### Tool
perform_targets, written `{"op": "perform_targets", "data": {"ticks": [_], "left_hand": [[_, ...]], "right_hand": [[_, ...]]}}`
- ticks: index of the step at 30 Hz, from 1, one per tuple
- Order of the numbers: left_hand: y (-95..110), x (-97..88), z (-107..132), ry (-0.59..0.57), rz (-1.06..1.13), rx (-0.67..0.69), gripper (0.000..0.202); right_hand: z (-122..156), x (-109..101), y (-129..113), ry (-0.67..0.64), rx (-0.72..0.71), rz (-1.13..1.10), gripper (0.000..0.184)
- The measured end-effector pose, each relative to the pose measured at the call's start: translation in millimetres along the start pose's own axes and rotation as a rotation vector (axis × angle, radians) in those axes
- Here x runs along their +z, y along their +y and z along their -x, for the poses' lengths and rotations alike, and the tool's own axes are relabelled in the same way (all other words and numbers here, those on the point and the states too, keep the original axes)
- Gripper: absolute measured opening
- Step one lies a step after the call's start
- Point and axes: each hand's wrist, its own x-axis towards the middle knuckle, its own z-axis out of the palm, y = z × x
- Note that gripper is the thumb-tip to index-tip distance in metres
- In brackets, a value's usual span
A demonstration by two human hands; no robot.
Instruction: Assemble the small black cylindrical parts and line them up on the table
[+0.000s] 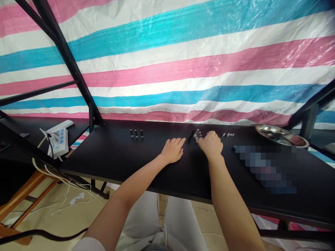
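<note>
My left hand [172, 150] lies palm down on the black table [112, 153], its fingers stretched out and nothing visible in them. My right hand [211, 144] is curled at the edge of a small group of clear tubes [196, 134]; its fingertips are partly hidden, so what they hold cannot be made out. Just left of those tubes are slim black pieces [191, 136]. Three small dark tubes with light ends [136, 134] stand in a row farther left. Beyond my right hand lie several small, shiny clear pieces [229, 135], too small to name.
A round shiny metal tray [295, 141] sits at the back right, with a blurred-out flat item [261, 167] in front of it. At the left is a white power strip [61, 143] with cables. Black metal frame bars [70, 66] and a striped sheet [167, 76] rise behind.
</note>
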Motion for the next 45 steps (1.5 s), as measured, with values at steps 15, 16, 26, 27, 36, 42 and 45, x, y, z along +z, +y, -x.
{"op": "perform_targets", "data": {"ticks": [15, 16, 26, 27, 36, 42, 45], "left_hand": [[9, 19.1, -39, 0.029, -0.025, -0.029, 0.038], [9, 18.0, -39, 0.033, -0.041, -0.035, 0.033], [1, 19.2, -33, 0.113, -0.015, -0.161, 0.014], [-1, 18.6, -31, 0.128, -0.007, -0.18, 0.013], [-24, 2.0, -4, 0.233, 0.102, -0.186, 0.007], [-39, -12.8, 15, 0.44, 0.259, -0.267, 0.005], [-41, -17.7, 15, 0.553, 0.313, -0.333, 0.004]], "right_hand": [[-3, -2, -1, -0.464, 0.047, 0.12, 0.039], [-3, -2, -1, -0.462, 0.048, 0.115, 0.039], [-4, 2, 0, -0.423, 0.084, 0.097, 0.035], [-4, 3, 1, -0.422, 0.088, 0.096, 0.035], [-7, 6, 5, -0.418, 0.075, 0.082, 0.028], [2, 12, -5, -0.421, -0.198, 0.093, 0.02], [13, 17, -18, -0.406, -0.391, 0.03, 0.017]]}}
